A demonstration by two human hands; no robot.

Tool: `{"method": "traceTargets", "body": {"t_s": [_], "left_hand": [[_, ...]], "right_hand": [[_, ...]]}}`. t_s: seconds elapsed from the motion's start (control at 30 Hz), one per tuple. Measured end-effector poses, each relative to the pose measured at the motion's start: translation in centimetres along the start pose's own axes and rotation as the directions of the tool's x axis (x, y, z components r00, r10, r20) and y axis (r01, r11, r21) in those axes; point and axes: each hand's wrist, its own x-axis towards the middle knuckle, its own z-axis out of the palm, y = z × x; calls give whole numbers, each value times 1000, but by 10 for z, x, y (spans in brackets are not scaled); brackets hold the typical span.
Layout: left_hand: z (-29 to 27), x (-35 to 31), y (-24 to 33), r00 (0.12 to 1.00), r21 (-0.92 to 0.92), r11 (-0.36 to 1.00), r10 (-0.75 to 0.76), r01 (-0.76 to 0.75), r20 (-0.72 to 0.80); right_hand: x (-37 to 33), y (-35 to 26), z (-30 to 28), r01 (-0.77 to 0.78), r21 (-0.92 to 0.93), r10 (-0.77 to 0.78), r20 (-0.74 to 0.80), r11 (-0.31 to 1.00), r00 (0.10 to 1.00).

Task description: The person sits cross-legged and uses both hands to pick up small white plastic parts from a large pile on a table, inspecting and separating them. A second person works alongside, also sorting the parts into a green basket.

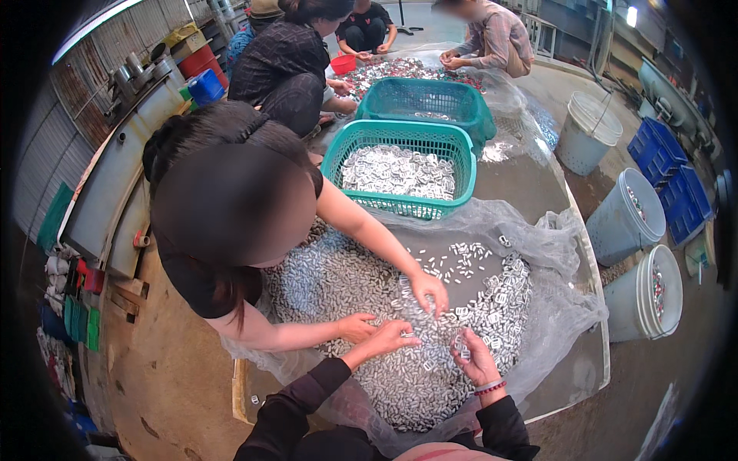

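A wide heap of small grey pellets (419, 396) lies on a mesh sheet in front of me, with flat silver metal buckles (503, 300) mixed in, mostly on its right side. Over the middle of the heap, my left hand (384, 338) has its fingers pinched together; what sits between them is too small to name. My right hand (478, 361) is curled around a few metal buckles, its palm partly turned up. Close to my left hand are both hands of a co-worker (429, 293), who reaches into the same heap from the left.
Behind the heap stand a green basket (332, 170) of silver buckles and another green basket (369, 96). Whitish buckets (624, 303) and blue crates (684, 203) line the right. Other people crouch around a red-and-silver pile (392, 69) at the back. Translucent netting (550, 288) bunches at the right.
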Motion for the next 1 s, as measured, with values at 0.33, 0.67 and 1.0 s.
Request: {"method": "traceTargets", "body": {"t_s": [0.33,0.67,1.0], "left_hand": [[20,-30,20,897,-897,13,-7,443,443],[-24,22,59,934,-903,-315,-108,292,340],[-177,79,101,963,-843,521,-132,-133,-233]], "right_hand": [[-13,2,58,333,-646,-280,188,687,942],[-10,-3,35,475,-879,-602,358,42,714],[56,-81,-112,1,-865,-711,413,-502,569]]}}
